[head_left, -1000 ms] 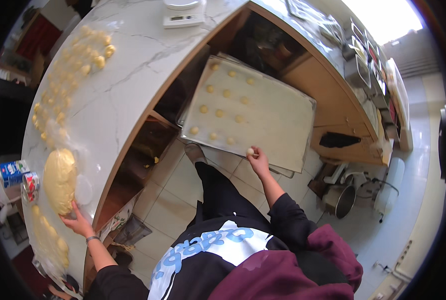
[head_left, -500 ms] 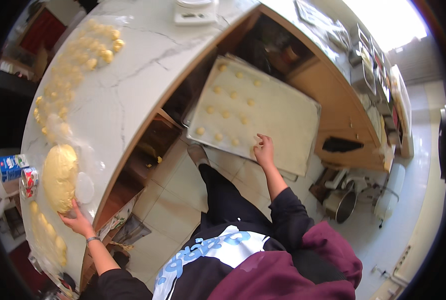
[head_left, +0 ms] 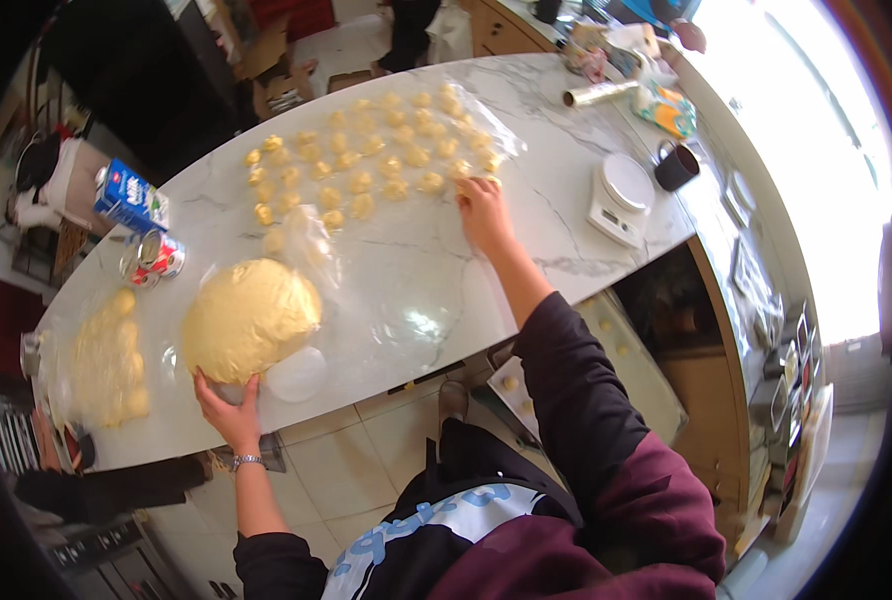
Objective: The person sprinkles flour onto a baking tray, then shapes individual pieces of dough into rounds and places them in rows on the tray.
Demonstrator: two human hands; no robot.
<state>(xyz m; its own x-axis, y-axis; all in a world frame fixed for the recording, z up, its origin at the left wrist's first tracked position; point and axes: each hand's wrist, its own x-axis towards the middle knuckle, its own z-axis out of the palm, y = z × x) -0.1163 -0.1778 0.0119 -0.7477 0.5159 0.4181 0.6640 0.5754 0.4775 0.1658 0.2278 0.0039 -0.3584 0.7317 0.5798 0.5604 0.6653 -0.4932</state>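
Observation:
A large yellow mound of dough, which looks covered in clear plastic film, sits on the left part of the counter. My left hand rests against its near edge, thumb and fingers spread. Farther back, several small yellow dough pieces lie in rows under thin clear film. My right hand reaches to their right end, its fingers closed around a dough piece there, partly hidden by the hand. Beside the mound lies a round whitish disc.
More dough under film lies at the far left, near cans and a blue carton. A white kitchen scale and dark mug stand at the right. Below the counter is a lined tray with dough balls.
My view has swung left toward the counter. My right hand has left the tray and moved up to the small dough pieces. My left hand stays at the large dough mound.

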